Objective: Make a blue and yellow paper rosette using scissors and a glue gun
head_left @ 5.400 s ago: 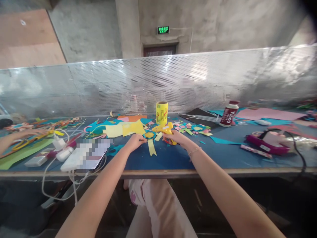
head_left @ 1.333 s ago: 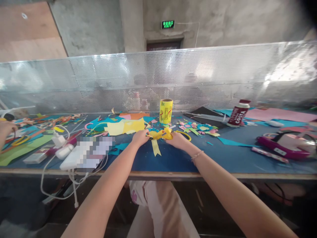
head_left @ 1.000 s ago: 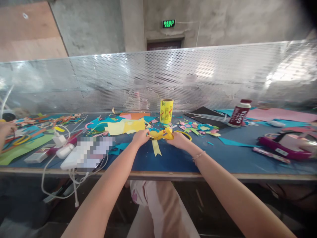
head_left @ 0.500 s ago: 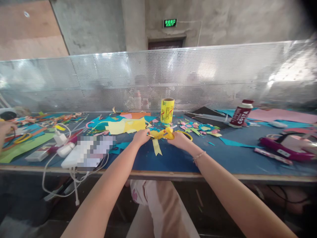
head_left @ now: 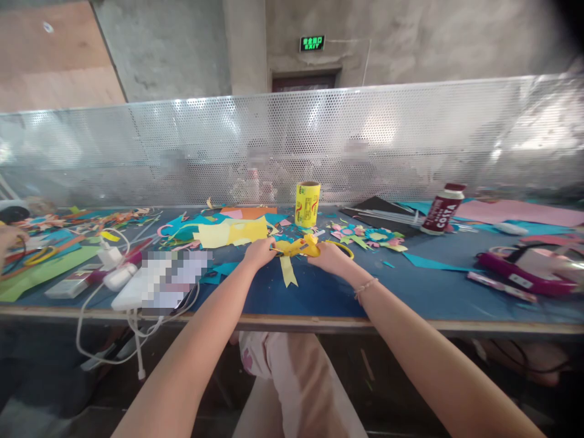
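Note:
My left hand (head_left: 259, 251) is closed in a pinch on the left edge of a yellow paper ribbon piece (head_left: 288, 272), which lies on the blue tabletop (head_left: 319, 292). My right hand (head_left: 331, 257) is wrapped round a yellow glue gun (head_left: 300, 246), with its nozzle pointing left toward the ribbon's top, close to my left fingers. The ribbon's tail hangs toward me between both hands. A yellow loop (head_left: 343, 246) shows just behind my right hand; I cannot make out what it is.
A yellow tape roll (head_left: 307, 204) stands behind my hands, with yellow paper sheets (head_left: 232, 232) to its left and paper flowers (head_left: 369, 236) to its right. A Costa bottle (head_left: 440, 210) stands far right. A white charger with cables (head_left: 137, 292) lies left. Another person's hand (head_left: 8, 237) is at the left edge. A perforated metal screen (head_left: 292, 140) backs the table.
Over the last second my hands have hardly moved. Compared with several seconds ago, the glue gun lies lower and closer to the ribbon piece.

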`<state>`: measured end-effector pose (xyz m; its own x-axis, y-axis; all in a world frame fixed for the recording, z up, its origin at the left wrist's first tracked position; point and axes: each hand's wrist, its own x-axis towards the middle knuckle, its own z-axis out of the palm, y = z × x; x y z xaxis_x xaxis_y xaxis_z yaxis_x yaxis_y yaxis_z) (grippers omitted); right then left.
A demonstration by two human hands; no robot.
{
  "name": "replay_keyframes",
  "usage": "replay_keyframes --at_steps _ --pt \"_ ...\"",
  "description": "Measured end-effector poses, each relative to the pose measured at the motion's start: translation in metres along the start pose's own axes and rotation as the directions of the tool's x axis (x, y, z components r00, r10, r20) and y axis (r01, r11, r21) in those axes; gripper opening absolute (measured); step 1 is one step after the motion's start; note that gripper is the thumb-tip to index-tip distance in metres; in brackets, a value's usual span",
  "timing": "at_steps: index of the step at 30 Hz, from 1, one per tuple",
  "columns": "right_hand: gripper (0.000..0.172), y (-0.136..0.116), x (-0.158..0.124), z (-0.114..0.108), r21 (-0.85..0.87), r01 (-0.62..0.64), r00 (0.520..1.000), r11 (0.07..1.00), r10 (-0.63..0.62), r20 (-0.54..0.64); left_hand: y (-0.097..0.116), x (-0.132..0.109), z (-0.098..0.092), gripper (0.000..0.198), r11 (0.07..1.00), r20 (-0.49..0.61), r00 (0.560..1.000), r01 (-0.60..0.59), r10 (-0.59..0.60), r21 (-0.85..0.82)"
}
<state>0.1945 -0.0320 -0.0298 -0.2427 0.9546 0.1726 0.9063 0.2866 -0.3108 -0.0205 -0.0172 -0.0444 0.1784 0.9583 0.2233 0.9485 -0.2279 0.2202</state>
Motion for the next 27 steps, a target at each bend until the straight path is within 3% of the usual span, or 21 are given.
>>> replay_keyframes --at_steps 27 --pt "0.020 -0.002 -0.010 -0.012 0.014 -0.046 0.996 0.999 0.044 0.081 -0.002 0.001 0.002 0.016 0.999 -0.013 1.000 0.001 -0.002 -0.039"
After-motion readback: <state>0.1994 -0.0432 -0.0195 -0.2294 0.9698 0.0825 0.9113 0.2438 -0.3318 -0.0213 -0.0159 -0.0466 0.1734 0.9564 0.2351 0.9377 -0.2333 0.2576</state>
